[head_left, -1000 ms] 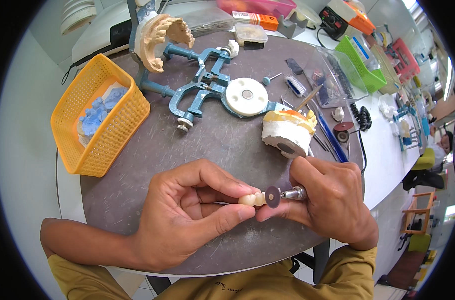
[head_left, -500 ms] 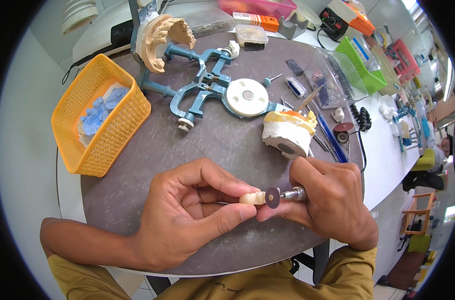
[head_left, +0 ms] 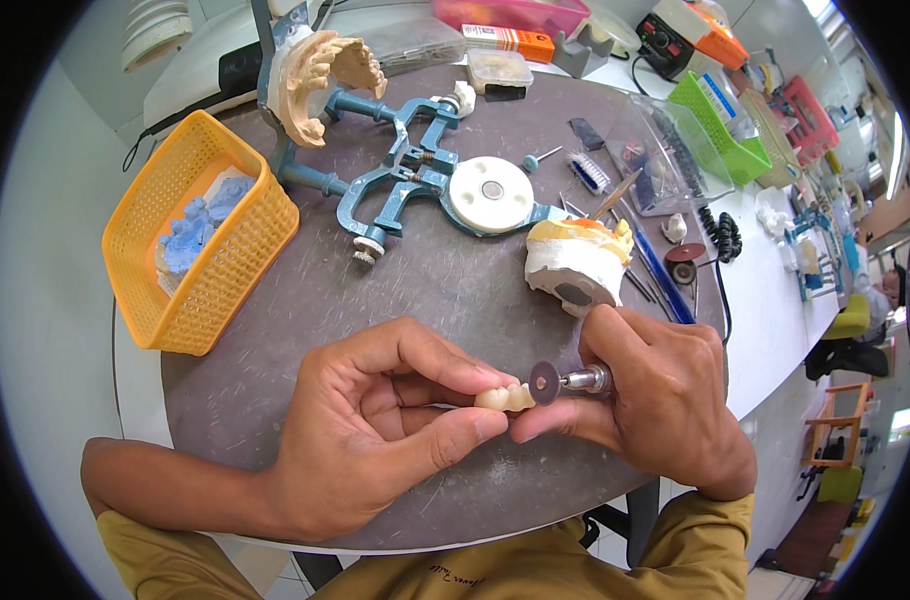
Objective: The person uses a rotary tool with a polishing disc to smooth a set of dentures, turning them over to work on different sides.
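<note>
Disc point(head_left: 547, 370) shifted slightly; left hand point(head_left: 360, 425) pinches tooth-coloured piece point(head_left: 502, 399); right hand point(head_left: 665, 395) closed round handpiece point(head_left: 589, 380)

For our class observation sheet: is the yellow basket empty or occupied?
Occupied: blue moulded pieces lie inside the yellow basket, visible through its open top.

I log a mustard shirt point(head_left: 545, 575), matching sleeves point(head_left: 700, 545) ending near the elbows, small dark lettering point(head_left: 455, 574), bare hands point(head_left: 360, 420)
</note>
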### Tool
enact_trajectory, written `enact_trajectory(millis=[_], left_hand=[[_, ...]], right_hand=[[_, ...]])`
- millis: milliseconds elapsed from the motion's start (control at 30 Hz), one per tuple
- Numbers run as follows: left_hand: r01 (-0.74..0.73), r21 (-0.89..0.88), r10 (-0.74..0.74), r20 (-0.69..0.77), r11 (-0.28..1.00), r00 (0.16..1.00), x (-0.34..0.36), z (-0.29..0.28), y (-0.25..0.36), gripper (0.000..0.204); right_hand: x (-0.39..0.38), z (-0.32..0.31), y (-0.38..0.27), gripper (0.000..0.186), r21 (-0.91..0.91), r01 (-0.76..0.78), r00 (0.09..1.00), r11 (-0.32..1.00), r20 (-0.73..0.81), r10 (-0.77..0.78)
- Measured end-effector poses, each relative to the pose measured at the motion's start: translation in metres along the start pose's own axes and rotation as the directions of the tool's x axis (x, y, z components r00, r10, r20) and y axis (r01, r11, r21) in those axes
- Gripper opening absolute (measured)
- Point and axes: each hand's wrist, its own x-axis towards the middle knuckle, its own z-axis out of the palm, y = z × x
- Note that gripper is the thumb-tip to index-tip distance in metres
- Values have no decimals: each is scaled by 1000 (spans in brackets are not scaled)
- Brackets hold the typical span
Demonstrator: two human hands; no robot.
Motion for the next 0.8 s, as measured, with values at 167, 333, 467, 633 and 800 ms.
enact_trajectory(millis=[167, 333, 467, 633, 800], left_hand=[[7, -6, -7, -6, 1000, 1000, 0, 0, -1, 23], [12, -4, -12, -9, 1000, 1000, -1, 0, -1, 23], [19, -8, -19, -20, 1000, 1000, -1, 0, 0, 22], [19, -22, -19, -10, 1000, 1000, -1, -1, -1, 22], [15, -1, -15, -10, 1000, 1000, -1, -1, -1, 23]], right_hand=[[-1, 0, -2, 59, 30, -30, 1000, 999, 7, 30], [-1, 0, 0, 57, 10, 17, 1000, 1000, 17, -17], [-1, 1, 0, 57, 20, 23, 1000, 1000, 10, -23], [-2, 0, -1, 57, 15, 18, 1000, 1000, 20, -18], [0, 1, 0, 58, 6, 6, 1000, 1000, 2, -6]])
